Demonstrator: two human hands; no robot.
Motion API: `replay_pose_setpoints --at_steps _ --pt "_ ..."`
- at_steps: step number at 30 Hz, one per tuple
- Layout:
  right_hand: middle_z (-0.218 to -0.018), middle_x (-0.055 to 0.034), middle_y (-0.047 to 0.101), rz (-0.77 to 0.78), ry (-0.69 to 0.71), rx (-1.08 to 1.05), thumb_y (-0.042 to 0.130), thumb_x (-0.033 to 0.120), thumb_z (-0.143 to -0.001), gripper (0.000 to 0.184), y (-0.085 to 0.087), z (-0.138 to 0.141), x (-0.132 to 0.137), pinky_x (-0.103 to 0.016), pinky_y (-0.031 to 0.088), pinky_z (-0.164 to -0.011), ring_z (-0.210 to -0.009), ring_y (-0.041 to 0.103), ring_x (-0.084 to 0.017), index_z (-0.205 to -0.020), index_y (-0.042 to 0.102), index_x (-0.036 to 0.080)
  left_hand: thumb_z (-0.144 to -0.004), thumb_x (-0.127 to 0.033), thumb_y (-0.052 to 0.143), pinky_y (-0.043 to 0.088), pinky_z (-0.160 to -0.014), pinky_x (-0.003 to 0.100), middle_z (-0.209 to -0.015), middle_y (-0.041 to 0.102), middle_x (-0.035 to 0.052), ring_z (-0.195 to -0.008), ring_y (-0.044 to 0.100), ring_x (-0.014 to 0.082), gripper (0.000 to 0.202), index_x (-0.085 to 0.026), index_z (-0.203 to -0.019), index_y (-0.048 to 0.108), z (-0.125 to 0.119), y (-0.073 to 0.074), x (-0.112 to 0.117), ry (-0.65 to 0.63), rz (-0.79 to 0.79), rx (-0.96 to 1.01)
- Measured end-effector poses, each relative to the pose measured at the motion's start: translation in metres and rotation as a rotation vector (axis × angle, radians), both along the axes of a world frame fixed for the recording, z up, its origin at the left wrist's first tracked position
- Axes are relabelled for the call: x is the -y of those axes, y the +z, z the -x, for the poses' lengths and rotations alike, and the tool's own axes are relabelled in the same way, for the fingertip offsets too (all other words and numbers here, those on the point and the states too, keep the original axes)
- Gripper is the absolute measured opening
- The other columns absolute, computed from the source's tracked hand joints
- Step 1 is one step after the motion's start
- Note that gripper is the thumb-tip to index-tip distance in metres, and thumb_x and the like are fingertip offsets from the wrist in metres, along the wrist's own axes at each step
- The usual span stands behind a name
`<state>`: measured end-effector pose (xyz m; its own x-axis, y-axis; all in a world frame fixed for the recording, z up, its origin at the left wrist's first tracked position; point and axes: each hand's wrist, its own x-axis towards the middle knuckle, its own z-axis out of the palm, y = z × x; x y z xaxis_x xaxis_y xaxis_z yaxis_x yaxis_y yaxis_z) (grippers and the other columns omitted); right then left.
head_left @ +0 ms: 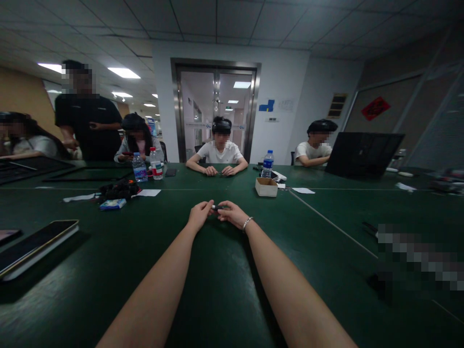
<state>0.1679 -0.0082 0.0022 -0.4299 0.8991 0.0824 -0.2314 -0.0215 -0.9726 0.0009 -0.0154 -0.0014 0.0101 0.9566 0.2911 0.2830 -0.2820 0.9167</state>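
Observation:
Between my two hands is a small black stick-like object [216,208] with a shiny silver part near its left end, too small to name. My left hand [199,216] is closed in a pinch at that left end. The fingers of my right hand [233,214] are closed round the right end and hide part of it. A silver bracelet [247,223] circles my right wrist. Both hands are just above or resting on the green table [217,270]; I cannot tell which.
An open cardboard box [266,187] and a water bottle [267,164] stand ahead right. Ahead left are two bottles [139,167], a blue packet [113,204] and a dark tangle [119,190]. A phone-like slab [38,246] lies at left. Several people sit or stand across the table.

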Motion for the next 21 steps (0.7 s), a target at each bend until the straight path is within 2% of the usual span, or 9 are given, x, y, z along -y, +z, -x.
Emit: replay_pose_setpoints --at_steps 3,5,9,14,18,21 --pt "-0.069 -0.0036 0.063 0.038 -0.016 -0.031 0.07 0.017 -0.069 0.032 0.001 0.0 0.001 -0.019 0.05 -0.05 -0.055 0.061 -0.011 -0.091 0.048 0.015 -0.069 -0.045 0.06 0.047 -0.057 0.024 -0.097 0.063 0.0091 -0.078 0.06 0.0174 0.044 -0.017 -0.103 0.058 -0.004 0.004 0.003 -0.086 -0.06 0.178" --pt "-0.07 -0.0043 0.064 0.051 -0.01 -0.053 0.068 0.018 -0.071 0.03 0.002 -0.001 0.002 -0.02 0.05 -0.05 -0.056 0.061 -0.011 -0.092 0.047 0.016 -0.065 -0.038 0.065 0.049 -0.064 0.025 -0.103 0.061 0.0104 -0.085 0.06 0.0183 0.045 -0.016 -0.104 0.057 -0.006 0.007 0.004 -0.147 -0.106 0.247" --pt "-0.07 -0.0038 0.064 0.048 0.006 -0.057 0.067 0.017 -0.072 0.029 0.003 -0.002 0.003 -0.02 0.05 -0.05 -0.056 0.061 -0.011 -0.091 0.046 0.016 -0.064 -0.035 0.066 0.05 -0.069 0.028 -0.097 0.062 0.0094 -0.083 0.06 0.0181 0.037 -0.014 -0.095 0.061 -0.007 0.01 0.007 -0.203 -0.084 0.238" --pt "-0.073 -0.002 0.062 -0.005 0.007 0.01 0.068 0.022 -0.07 0.033 0.003 0.001 0.002 -0.02 0.049 -0.049 -0.054 0.061 -0.01 -0.091 0.043 0.018 -0.065 -0.038 0.065 0.049 -0.063 0.026 -0.083 0.063 0.007 -0.075 0.06 0.0165 0.043 -0.013 -0.099 0.059 -0.007 0.011 0.007 -0.141 -0.085 0.244" --pt "-0.067 0.0044 0.057 -0.133 -0.131 0.219 0.067 0.029 -0.069 0.036 -0.001 0.015 0.0 -0.021 0.044 -0.042 -0.048 0.057 -0.01 -0.088 0.036 0.021 -0.065 -0.041 0.065 0.049 -0.061 0.025 -0.08 0.062 0.006 -0.073 0.06 0.0163 0.044 -0.014 -0.099 0.057 -0.009 0.011 0.002 -0.073 -0.096 0.292" --pt "-0.066 0.0056 0.053 -0.343 -0.326 0.446 0.066 0.033 -0.068 0.035 -0.004 0.028 0.002 -0.022 0.042 -0.049 -0.055 0.054 -0.011 -0.084 0.037 0.022 -0.067 -0.039 0.063 0.049 -0.069 0.027 -0.083 0.062 0.0068 -0.078 0.06 0.017 0.04 -0.014 -0.097 0.058 -0.011 0.009 -0.001 -0.058 -0.15 0.294"
